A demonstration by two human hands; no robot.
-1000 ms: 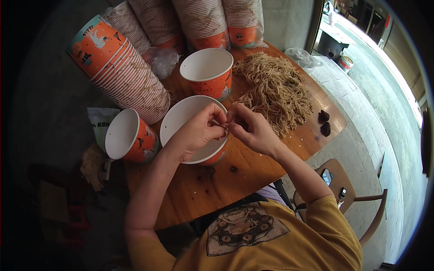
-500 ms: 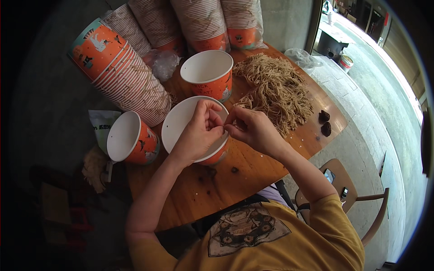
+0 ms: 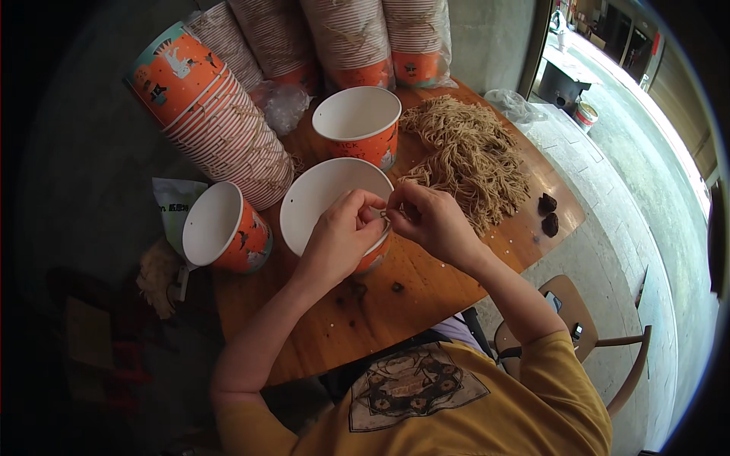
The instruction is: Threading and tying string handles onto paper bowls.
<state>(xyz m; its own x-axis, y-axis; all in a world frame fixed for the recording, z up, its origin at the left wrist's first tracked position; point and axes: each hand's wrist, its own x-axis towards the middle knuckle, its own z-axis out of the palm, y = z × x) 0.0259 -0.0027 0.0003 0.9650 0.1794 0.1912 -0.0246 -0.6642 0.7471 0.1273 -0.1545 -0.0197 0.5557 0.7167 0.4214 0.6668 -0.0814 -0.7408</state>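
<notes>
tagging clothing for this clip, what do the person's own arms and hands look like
The left hand and right hand are bare, with no gloves. The forearms are uncovered too, with no watch or bracelet visible. Short mustard-yellow sleeves end near the elbows, part of a shirt with a dark-and-pale printed panel.

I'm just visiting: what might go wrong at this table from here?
The left hand and right hand meet over the right rim of a white-lined tub, so a bump might shift it. The tall stack of tubs might topple if knocked. Two dark lumps near the right corner of the table might be brushed off.
</notes>
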